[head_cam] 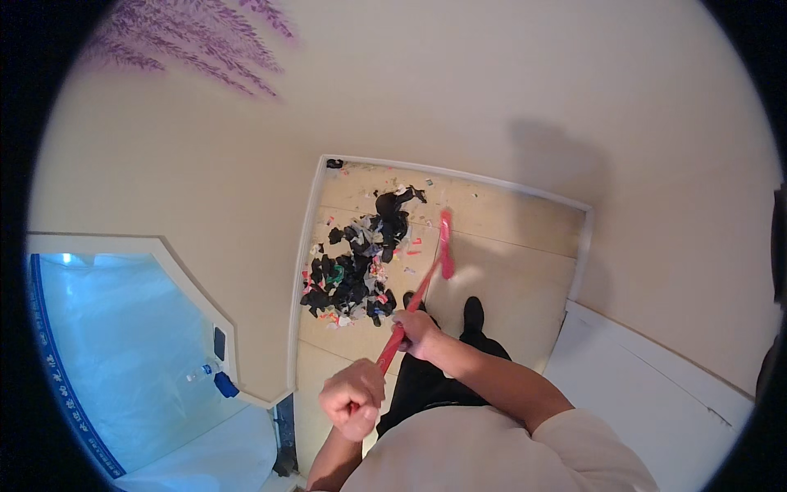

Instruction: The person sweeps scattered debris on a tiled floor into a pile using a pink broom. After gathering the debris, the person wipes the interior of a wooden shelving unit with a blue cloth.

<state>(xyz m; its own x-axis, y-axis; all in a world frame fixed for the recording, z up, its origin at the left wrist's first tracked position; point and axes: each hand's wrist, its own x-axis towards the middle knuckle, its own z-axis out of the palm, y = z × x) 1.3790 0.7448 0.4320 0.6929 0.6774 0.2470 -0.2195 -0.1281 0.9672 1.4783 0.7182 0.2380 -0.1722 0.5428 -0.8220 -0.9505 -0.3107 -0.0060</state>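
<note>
A red broom slants across the middle of the view, and both my hands are on its handle (424, 286). My left hand (353, 400) is wrapped around the upper end, close to my body. Farther down the shaft, my right hand (417, 332) grips it, with the forearm reaching in from the right. The broom's pinkish-red head (446, 245) is at the floor, just right of a heap of litter (353, 270). Black plastic or cloth scraps, pale pieces, pink and red bits and one green piece make up the heap. The broom's bristles cannot be made out.
White skirting (455, 171) edges the tan floor (516, 270) below beige walls. Small scraps lie scattered around the heap. My black shoes (472, 315) stand near it. At left, a window recess (123, 332) holds a plastic bottle (203, 371) and a dark blue item (226, 385). A white panel (639, 393) stands right.
</note>
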